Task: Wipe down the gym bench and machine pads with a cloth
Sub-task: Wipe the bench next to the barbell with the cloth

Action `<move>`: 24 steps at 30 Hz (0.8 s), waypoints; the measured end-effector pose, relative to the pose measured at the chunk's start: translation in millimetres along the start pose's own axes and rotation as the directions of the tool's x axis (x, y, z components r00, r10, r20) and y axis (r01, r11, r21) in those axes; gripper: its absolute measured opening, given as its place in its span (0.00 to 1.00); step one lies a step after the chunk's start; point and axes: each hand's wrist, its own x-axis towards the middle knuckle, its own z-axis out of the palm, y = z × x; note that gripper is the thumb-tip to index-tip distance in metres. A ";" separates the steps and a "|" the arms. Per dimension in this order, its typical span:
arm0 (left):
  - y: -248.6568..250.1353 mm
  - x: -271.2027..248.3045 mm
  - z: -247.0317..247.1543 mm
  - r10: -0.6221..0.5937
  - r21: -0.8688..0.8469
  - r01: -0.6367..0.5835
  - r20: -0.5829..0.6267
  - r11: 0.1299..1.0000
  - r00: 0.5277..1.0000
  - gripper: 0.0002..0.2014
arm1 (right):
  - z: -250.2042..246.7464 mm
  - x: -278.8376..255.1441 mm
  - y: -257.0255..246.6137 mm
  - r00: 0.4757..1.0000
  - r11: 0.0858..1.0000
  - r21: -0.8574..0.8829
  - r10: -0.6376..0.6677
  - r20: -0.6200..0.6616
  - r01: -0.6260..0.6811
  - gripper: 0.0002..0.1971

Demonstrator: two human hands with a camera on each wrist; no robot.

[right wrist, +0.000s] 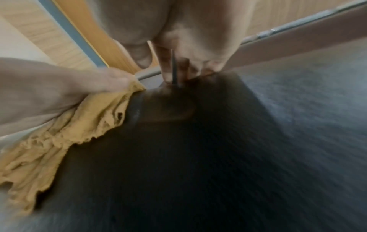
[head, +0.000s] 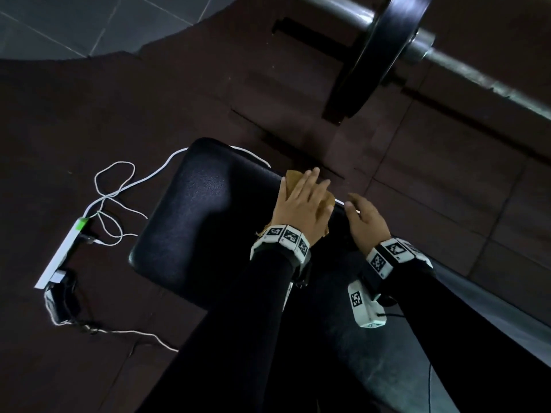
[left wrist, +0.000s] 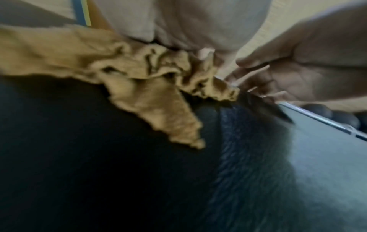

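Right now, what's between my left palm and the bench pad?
The tan cloth, pressed flat under the left hand on the black bench pad, seen in the head view.

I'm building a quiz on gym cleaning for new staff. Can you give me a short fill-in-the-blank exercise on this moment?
1. The tan cloth lies under the ____ hand.
2. The cloth rests on the black bench pad, near the edge on the person's ____ side.
3. The right hand holds ____.
4. On the floor to the left of the bench lies a white power strip with ____ cables.

Missing words: left; right; nothing; white
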 end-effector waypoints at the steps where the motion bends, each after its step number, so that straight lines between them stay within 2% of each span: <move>1: -5.1 -5.0 -2.2 -0.023 -0.032 0.022 -0.032 0.999 0.999 0.29 | 1.8 3.2 -7.2 1.000 1.000 -0.021 -0.014 -0.017 0.014 0.20; 4: -21.7 -33.7 -4.8 -0.168 -0.027 0.166 -0.077 0.986 0.983 0.30 | 11.4 12.0 -33.0 0.998 0.997 -0.026 -0.067 -0.011 0.067 0.22; 6: -34.3 -58.8 -0.6 -0.298 -0.018 0.298 -0.060 0.955 0.953 0.30 | 23.9 15.7 -52.5 0.990 0.992 -0.036 -0.120 0.073 0.123 0.25; 8: -43.9 -81.9 5.5 -0.379 -0.005 0.379 -0.043 0.925 0.924 0.29 | 38.5 16.8 -68.7 0.972 0.969 -0.168 -0.152 0.180 0.183 0.28; 11: -46.6 -105.2 16.7 -0.400 0.005 0.400 -0.036 0.916 0.916 0.27 | 50.2 17.7 -72.1 0.965 0.893 -0.400 -0.119 0.232 0.206 0.34; 15: -44.0 -111.4 25.1 -0.413 -0.018 0.413 -0.032 0.911 0.910 0.27 | 31.0 13.8 -44.3 0.963 0.877 -0.425 -0.133 0.235 0.225 0.30; 21: -32.3 -100.9 25.9 -0.459 -0.007 0.459 -0.010 0.888 0.888 0.30 | -32.8 -8.4 23.8 0.978 0.870 -0.489 0.047 0.203 0.060 0.26; 24: -31.5 -100.2 25.3 -0.465 0.021 0.465 -0.010 0.885 0.885 0.29 | -31.2 -8.8 27.8 0.978 0.865 -0.501 0.072 0.194 0.036 0.30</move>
